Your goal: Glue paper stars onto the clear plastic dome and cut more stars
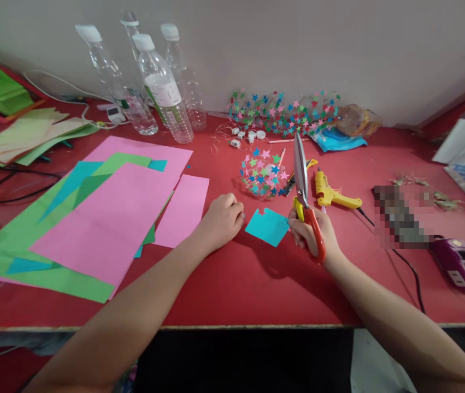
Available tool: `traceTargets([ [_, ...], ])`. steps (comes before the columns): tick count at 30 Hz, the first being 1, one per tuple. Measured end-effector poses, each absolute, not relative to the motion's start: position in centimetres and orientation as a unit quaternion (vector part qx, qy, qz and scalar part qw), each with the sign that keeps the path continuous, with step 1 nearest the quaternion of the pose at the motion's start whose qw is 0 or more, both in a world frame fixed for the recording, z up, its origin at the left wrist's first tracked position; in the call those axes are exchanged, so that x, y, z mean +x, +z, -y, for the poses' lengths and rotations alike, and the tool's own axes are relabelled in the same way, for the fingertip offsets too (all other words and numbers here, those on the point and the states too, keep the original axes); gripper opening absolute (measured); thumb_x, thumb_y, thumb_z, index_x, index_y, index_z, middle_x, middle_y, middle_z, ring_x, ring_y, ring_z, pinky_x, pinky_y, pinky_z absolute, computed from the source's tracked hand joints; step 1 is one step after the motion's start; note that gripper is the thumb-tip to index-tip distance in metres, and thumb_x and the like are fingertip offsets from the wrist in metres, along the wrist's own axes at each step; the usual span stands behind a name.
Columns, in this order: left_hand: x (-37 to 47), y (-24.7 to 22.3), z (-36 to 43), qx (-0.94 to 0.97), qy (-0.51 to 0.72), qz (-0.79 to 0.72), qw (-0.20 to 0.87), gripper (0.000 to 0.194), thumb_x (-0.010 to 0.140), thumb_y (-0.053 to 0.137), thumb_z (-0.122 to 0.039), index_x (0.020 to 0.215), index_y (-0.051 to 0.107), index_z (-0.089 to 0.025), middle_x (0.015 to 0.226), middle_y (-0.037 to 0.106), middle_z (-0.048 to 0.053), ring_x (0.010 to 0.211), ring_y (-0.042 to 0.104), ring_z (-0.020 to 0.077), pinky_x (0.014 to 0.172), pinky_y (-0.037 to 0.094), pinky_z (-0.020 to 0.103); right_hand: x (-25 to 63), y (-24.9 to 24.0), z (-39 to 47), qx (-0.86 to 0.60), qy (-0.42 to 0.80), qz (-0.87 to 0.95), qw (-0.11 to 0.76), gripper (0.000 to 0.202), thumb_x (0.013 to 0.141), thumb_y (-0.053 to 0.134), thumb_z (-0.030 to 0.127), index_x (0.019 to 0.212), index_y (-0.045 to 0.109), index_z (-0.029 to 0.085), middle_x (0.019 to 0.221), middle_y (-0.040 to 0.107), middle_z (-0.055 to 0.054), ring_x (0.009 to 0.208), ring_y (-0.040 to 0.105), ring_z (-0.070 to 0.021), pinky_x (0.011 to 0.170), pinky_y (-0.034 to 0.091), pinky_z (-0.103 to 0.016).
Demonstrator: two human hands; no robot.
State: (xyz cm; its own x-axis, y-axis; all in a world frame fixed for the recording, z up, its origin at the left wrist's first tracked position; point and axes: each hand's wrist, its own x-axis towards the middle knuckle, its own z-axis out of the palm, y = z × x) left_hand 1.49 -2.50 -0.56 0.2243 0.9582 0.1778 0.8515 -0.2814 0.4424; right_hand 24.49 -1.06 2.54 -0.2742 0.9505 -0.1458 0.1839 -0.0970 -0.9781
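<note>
My right hand (323,238) is wrapped around the scissors (302,174), which have one red and one yellow handle and point upward with the blades together. The thumb and fingers of that hand also touch the right corner of a small blue piece of paper (268,228), whose top edge has notches cut out. To the left of the paper, my left hand (223,221) rests on the red table with curled fingers. A speck of blue shows at its fingertips, too small to name. Just behind the paper sits a round clear piece covered with colourful stars (263,173).
Pink paper sheets (109,213) overlap green and blue ones at left. Plastic bottles (166,93) stand by the wall, beside a star-covered clear bottle (283,113). A yellow glue gun (334,197) lies right of the scissors, its cord running toward a purple power strip (459,265).
</note>
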Motion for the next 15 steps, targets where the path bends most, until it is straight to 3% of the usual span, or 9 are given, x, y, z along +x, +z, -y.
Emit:
traceTargets([
  [2, 1.21, -0.93, 2.25, 0.762, 0.215, -0.600, 0.114, 0.014, 0.086, 0.050, -0.020, 0.073, 0.056, -0.017, 0.086, 0.052, 0.008, 0.082, 0.049, 0.0219, 0.081, 0.041, 0.039, 24.46, 2.52, 1.15, -0.501, 0.543, 0.584, 0.337, 0.009, 0.066, 0.058, 0.025, 0.064, 0.050, 0.021, 0.041, 0.045, 0.010, 0.032, 0.039, -0.0075, 0.034, 0.031, -0.020],
  [7, 0.58, -0.85, 1.86, 0.709, 0.284, -0.614, 0.196, 0.026, 0.089, 0.052, -0.029, 0.065, 0.055, -0.018, 0.076, 0.048, 0.002, 0.074, 0.050, 0.0172, 0.074, 0.041, 0.033, 24.47, 2.37, 1.51, -0.492, 0.508, 0.632, 0.318, 0.010, 0.066, 0.059, 0.028, 0.066, 0.051, 0.021, 0.043, 0.045, 0.009, 0.036, 0.039, -0.0080, 0.037, 0.031, -0.021],
  [11, 0.56, -0.92, 1.84, 0.704, 0.299, -0.605, 0.221, 0.008, 0.080, 0.059, -0.019, 0.073, 0.063, -0.018, 0.077, 0.051, 0.001, 0.072, 0.051, 0.0155, 0.072, 0.041, 0.030, 24.46, 2.37, 1.60, -0.480, 0.495, 0.662, 0.295, 0.010, 0.066, 0.057, 0.028, 0.066, 0.049, 0.021, 0.045, 0.044, 0.008, 0.039, 0.040, -0.0086, 0.041, 0.031, -0.021],
  [15, 0.69, -0.79, 1.93, 0.703, 0.306, -0.611, 0.200, 0.012, 0.081, 0.056, -0.016, 0.073, 0.065, -0.018, 0.077, 0.054, 0.002, 0.072, 0.052, 0.0158, 0.074, 0.041, 0.030, 24.39, 2.43, 1.55, -0.479, 0.489, 0.669, 0.289, 0.011, 0.067, 0.057, 0.030, 0.066, 0.050, 0.021, 0.047, 0.044, 0.008, 0.041, 0.040, -0.0089, 0.043, 0.031, -0.022],
])
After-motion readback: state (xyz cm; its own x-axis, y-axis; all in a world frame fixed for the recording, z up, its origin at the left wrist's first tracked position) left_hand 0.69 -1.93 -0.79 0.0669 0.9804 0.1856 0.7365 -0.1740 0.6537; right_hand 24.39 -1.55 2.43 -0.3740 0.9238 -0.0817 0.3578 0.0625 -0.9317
